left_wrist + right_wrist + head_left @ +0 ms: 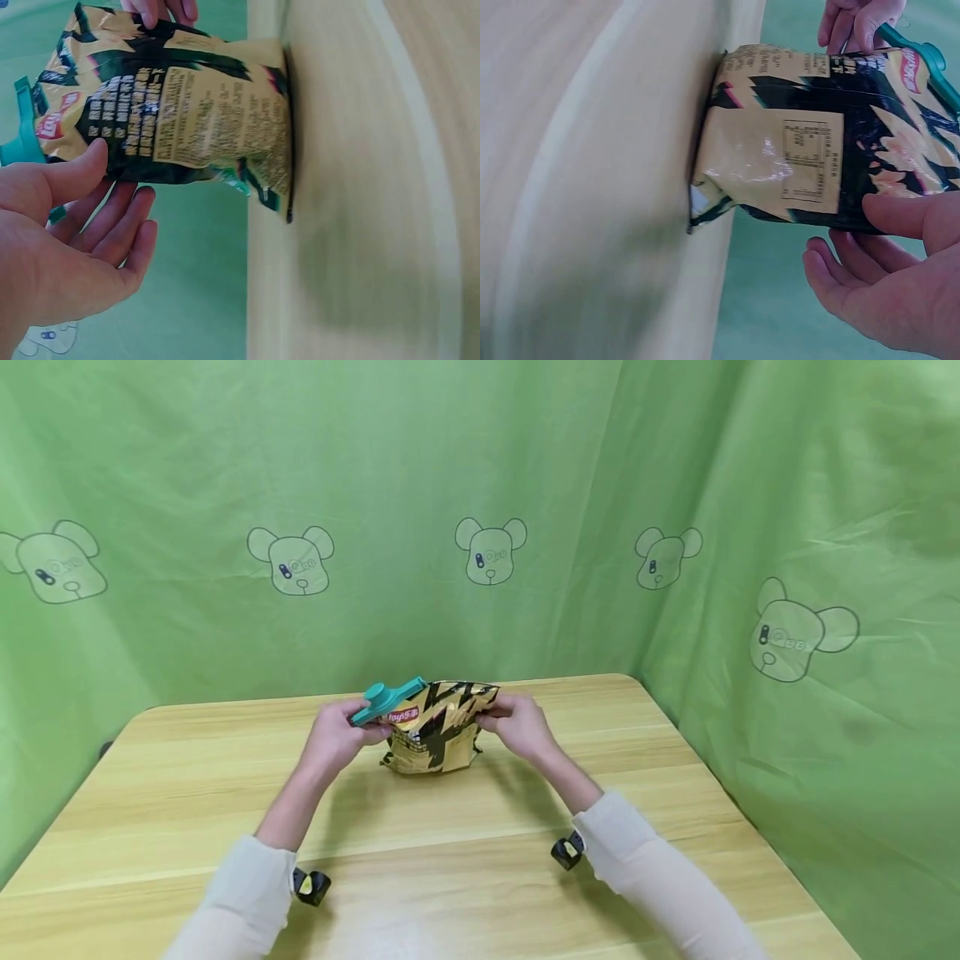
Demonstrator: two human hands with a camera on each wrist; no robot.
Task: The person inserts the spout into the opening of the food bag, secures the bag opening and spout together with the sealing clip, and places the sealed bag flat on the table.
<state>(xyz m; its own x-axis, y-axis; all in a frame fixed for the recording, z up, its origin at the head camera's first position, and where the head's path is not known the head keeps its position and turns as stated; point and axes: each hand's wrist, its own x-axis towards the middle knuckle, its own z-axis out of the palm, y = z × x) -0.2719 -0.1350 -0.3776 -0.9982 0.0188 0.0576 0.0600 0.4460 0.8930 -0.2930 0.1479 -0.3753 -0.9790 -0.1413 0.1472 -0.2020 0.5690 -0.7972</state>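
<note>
A gold and black Lay's chip bag [438, 735] stands upright toward the back of the wooden table, its bottom edge down at the tabletop. Across the top left corner of the bag sits a teal bag clip [381, 697] with a round knob. My left hand [339, 735] pinches the bag's left edge just under the clip, thumb on the printed front in the left wrist view. On the opposite side, my right hand [521, 725] grips the right edge near the top. The right wrist view shows its thumb [900, 214] against the foil and fingers behind.
The light wooden table [660, 793] reaches back to a green curtain [390, 460] printed with bear heads. Another stretch of curtain runs along the right side. Small black cameras [311, 887] are strapped at both wrists, below white sleeves [247, 885].
</note>
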